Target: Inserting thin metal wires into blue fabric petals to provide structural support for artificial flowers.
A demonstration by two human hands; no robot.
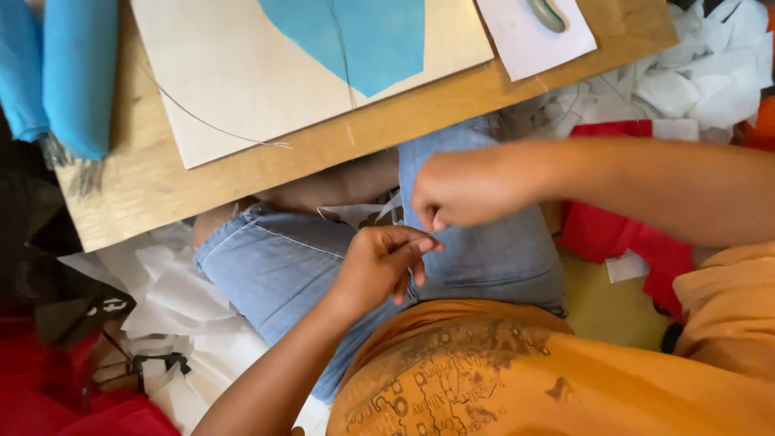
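Near the middle of the frame the two hands meet over the lap, above denim shorts (282,266). The right hand (464,190) comes in from the right edge with its fingers curled tightly inward, the grip pinched shut at the fingertips; whatever it pinches is too fine to make out, so I cannot tell what it holds. The left hand (379,262) rises from the lower left, its fingers drawn together and pointing toward the right hand, the fingertips almost touching the other hand's knuckles; its grip is likewise closed to a pinch, and nothing can be seen between the fingers. Just left of the hands, a scrap of white paper (355,214) lies on the knee. Across the top of the frame a wooden board (404,133) serves as the counter, carrying a pale sheet (242,81) with a blue fabric piece (363,40) laid on it, a thin thread (210,125) curving over the sheet's lower left. At the upper left, a roll of blue fabric (77,73) overlaps the board's edge. A white card (533,40) with a grey-green curved object on it sits at the upper right of the board. Crumpled white paper (702,77) fills the upper right corner, red cloth (622,234) lies below the right forearm, and an orange shirt (565,379) covers the bottom right.
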